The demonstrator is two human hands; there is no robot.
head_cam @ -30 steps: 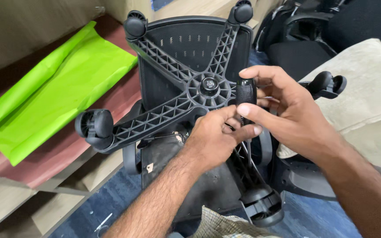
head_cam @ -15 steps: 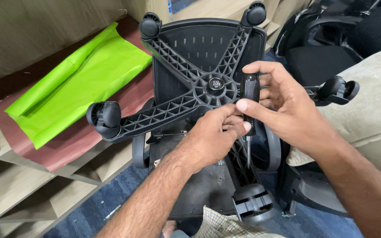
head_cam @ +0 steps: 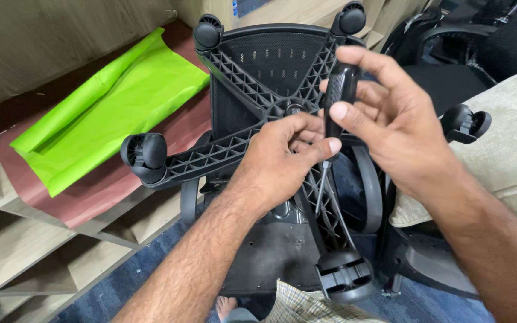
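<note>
- Clearly, in the head view an office chair lies turned over, and its black star-shaped base (head_cam: 252, 90) with ribbed arms points up toward the camera.
- The right hand (head_cam: 390, 125) is closed around the black handle of a screwdriver (head_cam: 337, 98); the thumb presses on the front of the handle and the fingers curl behind it. The tool stands nearly upright, just right of the hub of the base.
- The thin metal shaft goes down from the handle, past the near arm of the base, to the underside of the seat (head_cam: 270, 245). I cannot tell where the tip rests.
- The left hand (head_cam: 279, 161) is half curled, and its fingertips (head_cam: 332, 145) pinch the screwdriver at the low end of the handle, where the shaft begins. This hand lies over the hub.
- Casters sit at the arm ends: one at the left (head_cam: 145, 154), one near (head_cam: 345, 276), one at the right (head_cam: 467, 122).
- To the left, a bright green sheet (head_cam: 109, 96) lies on a reddish board (head_cam: 97, 191) above wooden shelves (head_cam: 37, 257).
- To the right, a beige cushion (head_cam: 510, 143) is beside the chair.
</note>
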